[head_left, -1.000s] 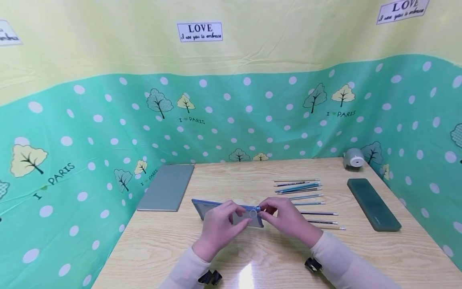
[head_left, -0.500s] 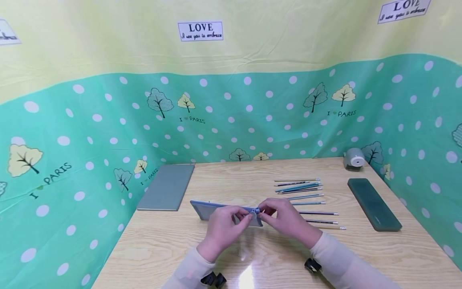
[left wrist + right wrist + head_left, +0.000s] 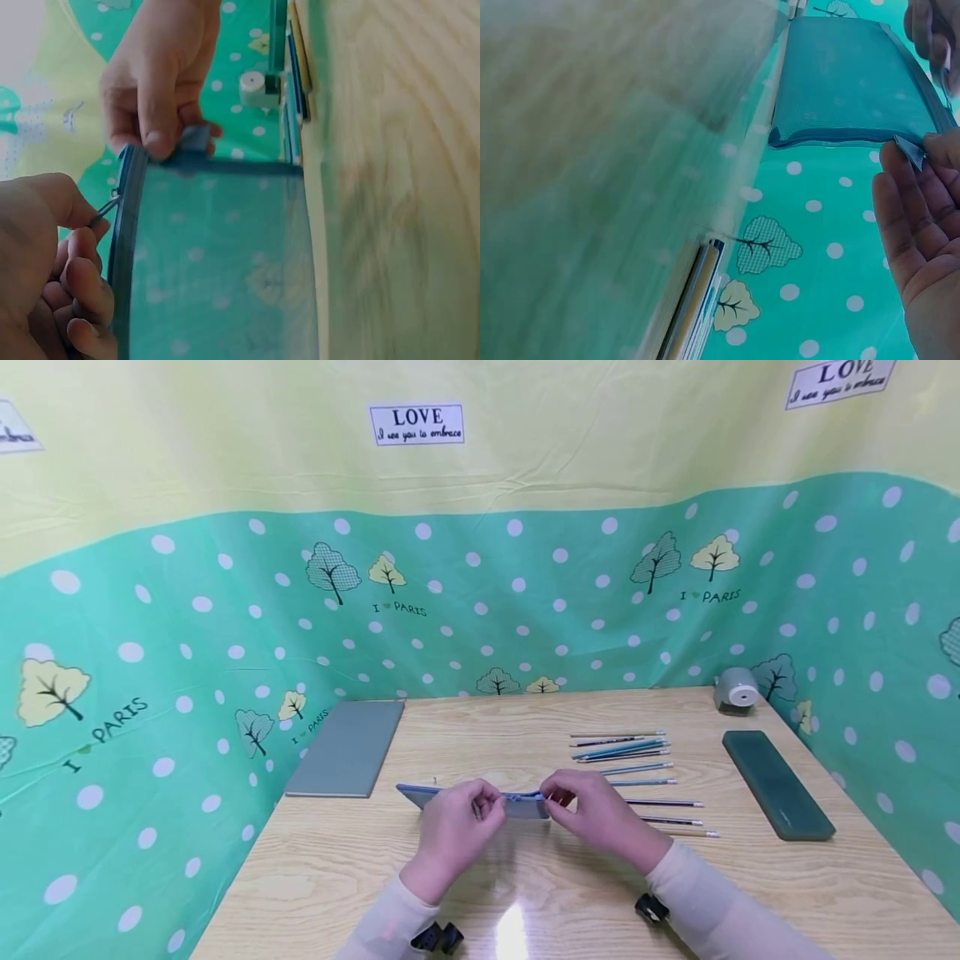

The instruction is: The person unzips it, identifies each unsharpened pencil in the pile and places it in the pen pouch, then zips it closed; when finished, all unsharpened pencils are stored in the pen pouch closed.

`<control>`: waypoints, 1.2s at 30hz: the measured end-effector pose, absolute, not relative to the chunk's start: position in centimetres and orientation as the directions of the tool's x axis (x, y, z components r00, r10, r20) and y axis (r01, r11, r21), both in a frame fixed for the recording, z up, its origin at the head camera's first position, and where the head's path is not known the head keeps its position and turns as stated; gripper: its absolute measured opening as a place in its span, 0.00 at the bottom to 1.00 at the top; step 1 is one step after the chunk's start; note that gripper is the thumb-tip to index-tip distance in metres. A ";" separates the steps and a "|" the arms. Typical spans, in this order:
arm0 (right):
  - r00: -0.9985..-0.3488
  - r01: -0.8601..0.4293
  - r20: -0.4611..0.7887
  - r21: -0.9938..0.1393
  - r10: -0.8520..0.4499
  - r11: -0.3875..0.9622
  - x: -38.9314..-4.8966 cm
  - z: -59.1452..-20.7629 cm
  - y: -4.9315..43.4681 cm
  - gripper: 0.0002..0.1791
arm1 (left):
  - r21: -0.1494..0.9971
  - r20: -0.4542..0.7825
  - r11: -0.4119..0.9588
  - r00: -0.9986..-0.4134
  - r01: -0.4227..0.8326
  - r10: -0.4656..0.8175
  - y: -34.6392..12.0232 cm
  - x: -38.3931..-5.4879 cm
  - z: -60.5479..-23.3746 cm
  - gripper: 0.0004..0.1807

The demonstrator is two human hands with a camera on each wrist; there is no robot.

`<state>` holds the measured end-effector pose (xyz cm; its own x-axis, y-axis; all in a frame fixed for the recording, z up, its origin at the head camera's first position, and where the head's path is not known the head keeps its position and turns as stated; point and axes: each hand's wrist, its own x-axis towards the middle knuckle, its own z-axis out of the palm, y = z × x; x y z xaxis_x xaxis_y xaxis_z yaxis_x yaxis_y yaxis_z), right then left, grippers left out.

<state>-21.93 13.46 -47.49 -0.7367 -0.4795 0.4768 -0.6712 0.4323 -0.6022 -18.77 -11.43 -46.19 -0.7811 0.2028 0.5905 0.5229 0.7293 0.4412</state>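
Observation:
A blue-edged, see-through mesh zipper pouch (image 3: pixel 531 808) is held up over the middle of the table, its zipper edge on top. The left hand (image 3: pixel 453 827) pinches the ring-shaped zipper pull (image 3: pixel 103 211) between thumb and index finger, a short way along from the pouch's right end. At that end, the right hand (image 3: pixel 588 806) grips the corner by a small fabric tab (image 3: pixel 909 152). In the left wrist view, the mesh side (image 3: pixel 217 255) looks flat, with the background showing through it.
Several pencils (image 3: pixel 622 747) lie spread on the table right of the pouch. Beyond them are a dark green pencil case (image 3: pixel 778 785) and a grey pencil sharpener (image 3: pixel 735 691). A grey notebook (image 3: pixel 348 749) lies at the back left, near the patterned curtain (image 3: pixel 480 602).
The left hand first closed in on the ring pull, then shifted left with it along the zipper. The pouch has tipped, showing less of its front. The right hand keeps its place at the corner.

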 end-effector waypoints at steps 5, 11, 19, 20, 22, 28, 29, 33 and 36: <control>-0.761 -0.644 0.447 -0.608 -0.471 0.464 -22.3 -47.4 14.1 0.10 | 0.412 0.569 0.772 -0.798 0.485 0.197 -13.0 -18.8 -45.9 0.06; -0.774 -0.628 0.426 -0.615 -0.469 0.478 -22.8 -47.3 14.5 0.09 | 0.384 0.548 0.824 -0.821 0.417 0.160 -15.6 -19.0 -45.7 0.05; -0.790 -0.609 0.414 -0.622 -0.453 0.493 -23.2 -47.5 15.1 0.09 | 0.370 0.542 0.860 -0.833 0.352 0.108 -19.0 -19.0 -45.7 0.05; -0.791 -0.607 0.411 -0.623 -0.454 0.493 -23.3 -47.5 15.2 0.09 | 0.372 0.537 0.863 -0.838 0.341 0.100 -19.4 -19.0 -45.8 0.05; -0.791 -0.606 0.407 -0.625 -0.456 0.492 -23.4 -47.6 15.3 0.08 | 0.381 0.522 0.868 -0.849 0.318 0.082 -20.1 -19.0 -45.9 0.05; -0.806 -0.586 0.391 -0.630 -0.444 0.509 -23.6 -48.0 15.9 0.09 | 0.422 0.469 0.868 -0.882 0.262 0.038 -22.1 -19.1 -46.2 0.04; -0.812 -0.578 0.385 -0.634 -0.439 0.513 -23.6 -48.1 16.0 0.09 | 0.429 0.464 0.867 -0.885 0.253 0.029 -22.4 -19.1 -46.2 0.04; -0.828 -0.555 0.363 -0.638 -0.427 0.534 -23.8 -48.1 16.3 0.10 | 0.460 0.443 0.861 -0.896 0.217 -0.011 -23.7 -19.2 -46.3 0.04; -0.838 -0.536 0.337 -0.657 -0.430 0.530 -23.8 -48.1 16.3 0.09 | 0.501 0.416 0.840 -0.909 0.208 -0.023 -24.3 -19.3 -46.3 0.04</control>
<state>-23.85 16.27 -48.09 -0.8377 -0.4301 0.3365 -0.5361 0.5302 -0.6569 -19.29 -24.26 -46.26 -0.9091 -0.0234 0.4159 0.2076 0.8401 0.5011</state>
